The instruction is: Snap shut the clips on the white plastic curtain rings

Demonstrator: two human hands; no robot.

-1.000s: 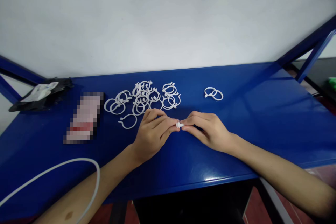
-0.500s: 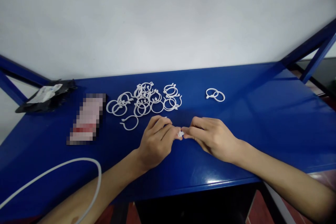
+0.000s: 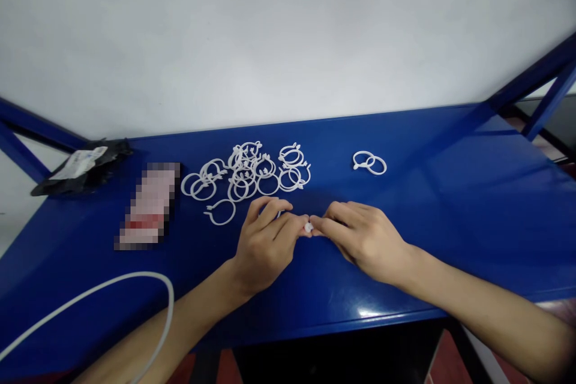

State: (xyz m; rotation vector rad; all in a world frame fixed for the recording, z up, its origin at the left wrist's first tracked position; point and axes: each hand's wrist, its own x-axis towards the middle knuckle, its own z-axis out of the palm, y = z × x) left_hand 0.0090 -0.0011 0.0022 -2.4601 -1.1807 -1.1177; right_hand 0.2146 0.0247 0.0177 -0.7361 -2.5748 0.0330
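Observation:
My left hand point(image 3: 265, 246) and my right hand point(image 3: 360, 237) meet fingertip to fingertip over the blue table point(image 3: 450, 222). Between them they pinch a small white plastic ring point(image 3: 308, 227), mostly hidden by the fingers. Just beyond the hands lies a heap of several white plastic rings point(image 3: 249, 174). One single ring point(image 3: 220, 212) lies apart at the heap's near left. A pair of joined rings point(image 3: 369, 162) rests to the right of the heap.
A blurred pink-and-red packet point(image 3: 148, 204) lies left of the heap. A black bag with a white label point(image 3: 81, 168) sits at the far left corner. A white tube point(image 3: 117, 288) curves over the table's near left. Blue frame bars point(image 3: 535, 96) rise at the right.
Both hands, still pinching the ring, have drawn a little nearer to me and stayed together. The view has shifted slightly. The rings on the table have not moved.

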